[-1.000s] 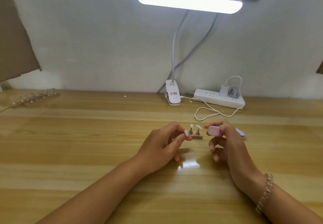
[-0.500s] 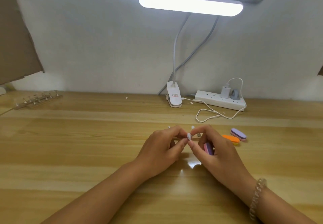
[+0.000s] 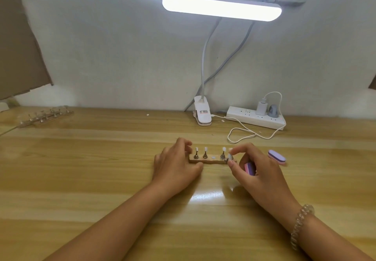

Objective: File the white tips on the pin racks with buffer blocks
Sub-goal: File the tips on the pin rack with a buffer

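Now my left fingers [image 3: 184,144] grip the left end of the rack [image 3: 211,161] on the bench [image 3: 101,179]. My right fingers [image 3: 241,151] pinch a tip [image 3: 229,156] at its right end, with the block [image 3: 249,168] tucked behind. If my pinch is loose, I think the tip may drop and roll away.

A: The table [image 3: 101,179]?
B: Wood, varnished and glossy, with a bright glare.
A: The pin rack [image 3: 211,161]?
B: Matt wooden base, shiny metal pins [image 3: 205,155].
A: The buffer block [image 3: 249,168]?
B: Matt, looks foam-like.
A: The rest?
B: Power strip [image 3: 254,119], smooth white plastic; bracelet [image 3: 301,220], clear glossy beads; cardboard [image 3: 18,46], dull brown.
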Available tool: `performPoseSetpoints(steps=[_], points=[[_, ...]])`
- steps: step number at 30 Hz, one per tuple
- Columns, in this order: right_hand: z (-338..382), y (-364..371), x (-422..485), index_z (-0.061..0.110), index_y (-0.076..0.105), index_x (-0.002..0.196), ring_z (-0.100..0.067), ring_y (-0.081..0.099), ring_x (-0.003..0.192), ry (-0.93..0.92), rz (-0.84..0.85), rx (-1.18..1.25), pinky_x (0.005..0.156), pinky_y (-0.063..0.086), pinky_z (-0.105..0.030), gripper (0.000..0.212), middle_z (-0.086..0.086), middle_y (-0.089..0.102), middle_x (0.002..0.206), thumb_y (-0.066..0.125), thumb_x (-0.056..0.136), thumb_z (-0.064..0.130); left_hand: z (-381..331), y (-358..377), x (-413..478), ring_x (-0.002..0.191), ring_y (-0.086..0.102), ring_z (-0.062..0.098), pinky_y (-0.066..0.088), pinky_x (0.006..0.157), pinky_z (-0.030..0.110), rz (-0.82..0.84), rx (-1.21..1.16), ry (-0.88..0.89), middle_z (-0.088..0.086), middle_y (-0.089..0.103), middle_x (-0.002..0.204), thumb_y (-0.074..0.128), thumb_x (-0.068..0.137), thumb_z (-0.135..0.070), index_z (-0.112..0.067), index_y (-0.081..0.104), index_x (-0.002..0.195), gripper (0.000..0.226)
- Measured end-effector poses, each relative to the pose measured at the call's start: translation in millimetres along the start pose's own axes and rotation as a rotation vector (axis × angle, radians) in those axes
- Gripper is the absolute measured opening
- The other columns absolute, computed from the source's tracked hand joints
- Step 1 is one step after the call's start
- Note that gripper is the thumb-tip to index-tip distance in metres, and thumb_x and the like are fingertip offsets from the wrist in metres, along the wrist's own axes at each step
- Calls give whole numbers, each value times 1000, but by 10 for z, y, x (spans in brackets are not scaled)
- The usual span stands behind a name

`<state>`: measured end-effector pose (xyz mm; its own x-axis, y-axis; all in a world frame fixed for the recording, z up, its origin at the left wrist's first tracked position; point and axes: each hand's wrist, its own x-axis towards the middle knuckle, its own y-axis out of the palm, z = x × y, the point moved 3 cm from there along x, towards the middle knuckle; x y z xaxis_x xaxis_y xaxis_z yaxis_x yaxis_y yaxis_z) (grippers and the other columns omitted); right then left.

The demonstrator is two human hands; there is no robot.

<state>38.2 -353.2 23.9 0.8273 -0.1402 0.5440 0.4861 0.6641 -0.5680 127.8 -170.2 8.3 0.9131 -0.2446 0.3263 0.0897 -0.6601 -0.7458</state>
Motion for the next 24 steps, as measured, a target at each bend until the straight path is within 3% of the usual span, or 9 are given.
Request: performPoseSetpoints(steps=[4, 11, 24], points=[[1, 18, 4, 31, 62, 94, -11, 54, 60, 8, 5, -40, 62, 47, -35, 15, 5, 55, 59, 73, 85, 26, -44, 37, -20, 108, 54, 9, 39, 97, 34, 41, -14, 109, -21, 56, 100, 68, 86, -35, -33, 54, 118, 35], [13, 22, -7, 32, 61, 95, -8, 53, 61, 5, 9, -125, 61, 48, -37, 16, 8, 56, 62, 71, 85, 27, -173, 46, -102, 94, 49, 4, 39, 89, 26, 45, 22, 335, -18, 53, 98, 67, 83, -33, -35, 62, 110, 28], [-5, 60, -22, 39, 55, 100, -6, 52, 63, 7, 84, -200, 60, 48, -34, 22, 14, 54, 65, 70, 86, 31, -209, 46, -129, 88, 50, 1, 40, 87, 26, 23, 36, 385, -18, 53, 93, 67, 79, -37, -36, 65, 101, 22]])
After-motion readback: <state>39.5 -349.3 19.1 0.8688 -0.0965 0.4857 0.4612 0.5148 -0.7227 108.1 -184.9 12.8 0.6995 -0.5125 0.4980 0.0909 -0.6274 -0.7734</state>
